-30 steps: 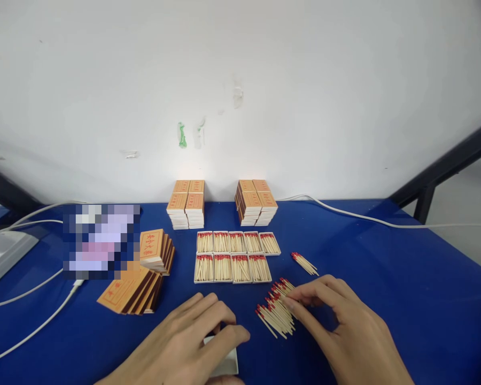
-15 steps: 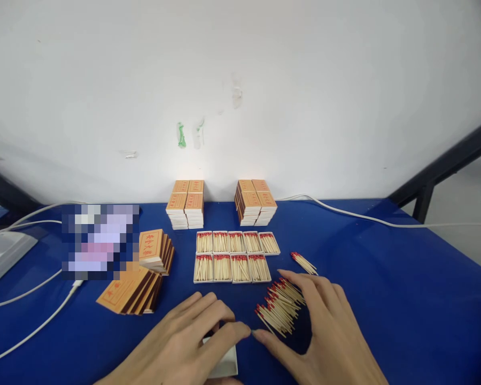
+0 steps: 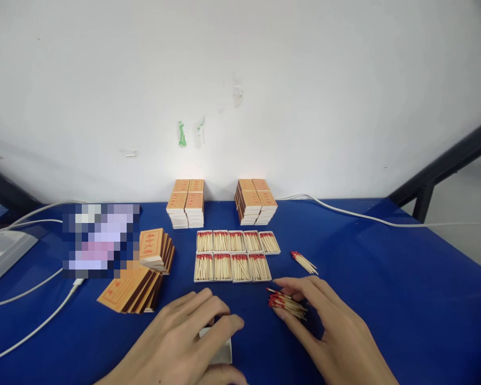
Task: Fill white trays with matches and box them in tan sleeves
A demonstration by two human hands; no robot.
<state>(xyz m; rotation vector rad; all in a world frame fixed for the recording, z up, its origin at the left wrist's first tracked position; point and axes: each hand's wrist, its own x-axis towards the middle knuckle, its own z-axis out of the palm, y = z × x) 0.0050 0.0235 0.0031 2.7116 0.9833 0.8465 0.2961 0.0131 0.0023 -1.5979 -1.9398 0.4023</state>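
Note:
My right hand [image 3: 328, 326] has its thumb and fingers closed round a bunch of red-tipped matches [image 3: 288, 305], their heads pointing left. My left hand [image 3: 188, 331] curves over a small white matchbox tray [image 3: 222, 350], gripping it near the front of the table; the fingers cover much of the tray. Beyond the hands stand two rows of white trays filled with matches [image 3: 233, 267], heads to the back. A small separate bundle of matches [image 3: 303, 262] lies to the right of these rows.
Two stacks of orange matchboxes [image 3: 185, 203] [image 3: 255, 200] stand against the wall. More orange box sleeves [image 3: 126, 286] lean in a slanted row at left, near a blurred-out device [image 3: 102, 238] with a white cable [image 3: 44, 339]. Another cable [image 3: 344, 214] runs along the back right.
My right hand has closed in on the spread-out matches, squeezing them into a tighter bunch. The fingertips of both hands have moved apart. My left hand and the tray have shifted slightly left.

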